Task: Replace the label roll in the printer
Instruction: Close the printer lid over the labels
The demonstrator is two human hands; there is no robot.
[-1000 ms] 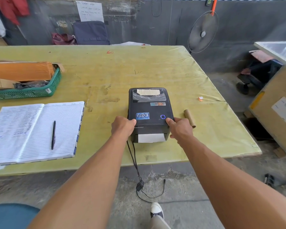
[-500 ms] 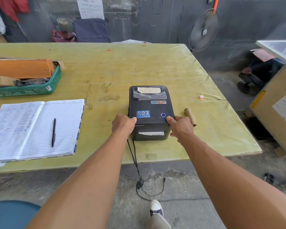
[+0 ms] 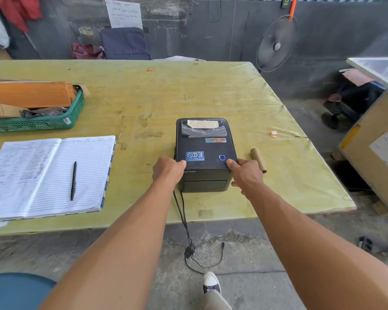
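Note:
A black label printer (image 3: 205, 148) sits near the front edge of the yellow-green table (image 3: 188, 90), its lid down and a blue ring lit on top. My left hand (image 3: 168, 171) grips its front left corner, thumb on the lid. My right hand (image 3: 244, 173) grips the front right corner the same way. No paper shows at the front slot. An empty brown cardboard core (image 3: 258, 159) lies just right of the printer, beside my right hand.
An open notebook (image 3: 47, 175) with a black pen (image 3: 73, 180) lies at the left. A green basket (image 3: 43, 121) holding cardboard boxes stands behind it. The printer's cable (image 3: 184, 220) hangs over the table edge to the floor. A small orange scrap (image 3: 273, 133) lies at the right.
White label paper stuck out of the printer's front slot a second ago, shrank, and no longer shows. Both hands stay at the front corners.

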